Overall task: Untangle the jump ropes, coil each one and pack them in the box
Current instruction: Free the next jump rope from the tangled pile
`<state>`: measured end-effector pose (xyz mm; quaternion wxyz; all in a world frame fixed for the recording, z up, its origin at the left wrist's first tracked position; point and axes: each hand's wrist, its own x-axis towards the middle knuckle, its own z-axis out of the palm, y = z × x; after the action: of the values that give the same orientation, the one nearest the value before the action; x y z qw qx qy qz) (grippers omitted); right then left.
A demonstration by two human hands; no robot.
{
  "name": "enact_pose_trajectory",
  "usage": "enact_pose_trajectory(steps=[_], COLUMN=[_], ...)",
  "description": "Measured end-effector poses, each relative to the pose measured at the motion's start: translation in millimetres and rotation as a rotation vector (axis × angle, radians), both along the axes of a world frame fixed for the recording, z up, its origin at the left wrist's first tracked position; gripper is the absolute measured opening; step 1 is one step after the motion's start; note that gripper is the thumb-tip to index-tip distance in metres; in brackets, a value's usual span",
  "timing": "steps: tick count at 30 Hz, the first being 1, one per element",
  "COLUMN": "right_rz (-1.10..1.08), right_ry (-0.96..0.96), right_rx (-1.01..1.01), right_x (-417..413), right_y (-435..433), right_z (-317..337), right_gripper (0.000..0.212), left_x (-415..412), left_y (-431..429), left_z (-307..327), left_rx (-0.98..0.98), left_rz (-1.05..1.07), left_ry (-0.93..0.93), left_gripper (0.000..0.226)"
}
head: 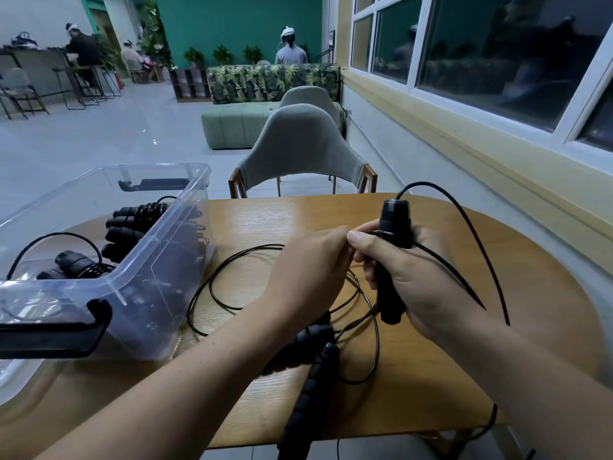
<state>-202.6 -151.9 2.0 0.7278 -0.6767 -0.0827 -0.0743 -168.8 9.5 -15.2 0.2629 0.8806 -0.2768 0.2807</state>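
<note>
My right hand [421,270] is wrapped round a black handle [394,227], which stands nearly upright above the table [431,376]. My fingers curl round its far side and my thumb presses on its near side, just below the cap. The lower end of the handle sticks out under my palm.

My left hand [308,260] is right beside it, knuckles up and fingers curled in. Their tips meet my right thumb where the cord [464,220] crosses the handle in a thin turn, and they pinch it there. The pinch itself is mostly hidden behind my knuckles.

From the handle's cap the cord rises in a high arc, then drops to the right past my wrist. More of it lies in loose, overlapping loops on the table under and left of my hands.

Two more handles [311,360], ridged and black, lie side by side near the table's front edge, partly under my left forearm. The nearer one reaches out over the edge.

The box [159,247], clear plastic with black latches, sits on the left side of the table, near the loops. Inside it lie coiled ropes [132,220], their cords wound round paired handles.

A grey chair [298,144] stands at the far side of the table.
</note>
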Motion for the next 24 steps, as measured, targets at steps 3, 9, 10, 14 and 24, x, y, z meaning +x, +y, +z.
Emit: enact_pose_trajectory(steps=[3,9,10,14,24], right_rz=[-0.010,-0.142,-0.163,-0.201,-0.156], right_ry=[-0.016,-0.061,-0.071,-0.101,0.003], right_rx=[0.015,0.170,0.203,0.278,0.290], right_x=[2.3,8.5,9.6,11.0,10.0], right_y=[-4.5,-33.5,-40.1,-63.2,-51.5], right_z=[6.8,34.7,39.8,54.1,41.6], right_gripper=[0.016,0.012,0.014,0.020,0.021], left_x=[4.2,14.5,16.3,20.5,12.7], left_y=[1.4,7.0,8.1,9.6,2.7], left_z=[-4.2,-10.3,-10.9,-11.9,-6.1], left_rx=[0.026,-0.004,-0.012,-0.019,-0.031], left_rz=[0.030,0.055,0.059,0.068,0.052], left_ry=[0.035,0.134,0.137,0.146,0.152], left_gripper=[0.037,0.037,0.037,0.038,0.039])
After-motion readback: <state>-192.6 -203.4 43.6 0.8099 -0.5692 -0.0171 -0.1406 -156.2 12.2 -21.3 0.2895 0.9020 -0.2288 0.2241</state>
